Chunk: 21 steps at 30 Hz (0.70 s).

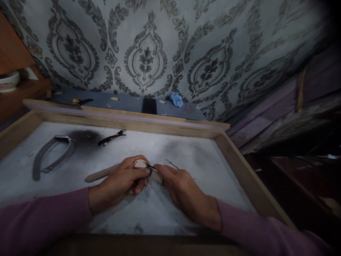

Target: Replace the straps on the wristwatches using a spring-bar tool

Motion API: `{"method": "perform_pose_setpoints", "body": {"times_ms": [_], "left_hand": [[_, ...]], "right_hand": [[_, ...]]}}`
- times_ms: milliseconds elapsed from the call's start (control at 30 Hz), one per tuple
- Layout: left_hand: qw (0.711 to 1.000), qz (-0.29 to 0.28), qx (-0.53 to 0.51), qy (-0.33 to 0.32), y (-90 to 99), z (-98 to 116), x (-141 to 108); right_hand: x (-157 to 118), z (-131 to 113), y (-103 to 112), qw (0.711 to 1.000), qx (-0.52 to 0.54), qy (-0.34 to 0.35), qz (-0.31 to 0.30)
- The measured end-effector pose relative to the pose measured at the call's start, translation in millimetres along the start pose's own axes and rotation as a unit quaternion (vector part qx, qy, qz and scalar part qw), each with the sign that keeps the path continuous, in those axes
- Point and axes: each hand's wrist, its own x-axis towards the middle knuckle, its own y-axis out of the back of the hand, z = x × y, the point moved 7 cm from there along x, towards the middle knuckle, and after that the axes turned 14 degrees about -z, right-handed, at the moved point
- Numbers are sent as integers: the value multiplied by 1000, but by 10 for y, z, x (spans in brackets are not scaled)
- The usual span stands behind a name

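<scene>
My left hand (125, 176) is closed round a wristwatch (140, 163) with a gold-coloured case and a pale face turned upward. Its brown strap (101, 174) sticks out to the left, and the other strap end passes below my right hand. In the fingers of my right hand (183, 190) is a slim dark tool (151, 167), its tip at the edge of the watch face. The tool's exact kind is hidden by the fingers. Just behind that hand shows a thin metal rod (172, 164); whether it is held or lies on the surface I cannot tell.
A grey-strapped watch (62, 138) and a dark-strapped watch (110, 138) lie on the white surface, inside a raised wooden rim (133, 122). Behind it, a blue crumpled cloth (176, 100) and a black object (149, 106) rest on a ledge. A bowl (9, 81) stands far left.
</scene>
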Motion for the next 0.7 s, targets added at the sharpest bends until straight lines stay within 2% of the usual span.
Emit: {"method": "perform_pose_setpoints", "body": {"times_ms": [400, 700], "left_hand": [[1000, -3, -8, -5, -1, 4, 7], [1000, 17, 12, 6, 12, 8, 14]], "right_hand": [[-32, -45, -10, 996, -88, 18, 26], [-21, -65, -18, 995, -92, 22, 29]]}}
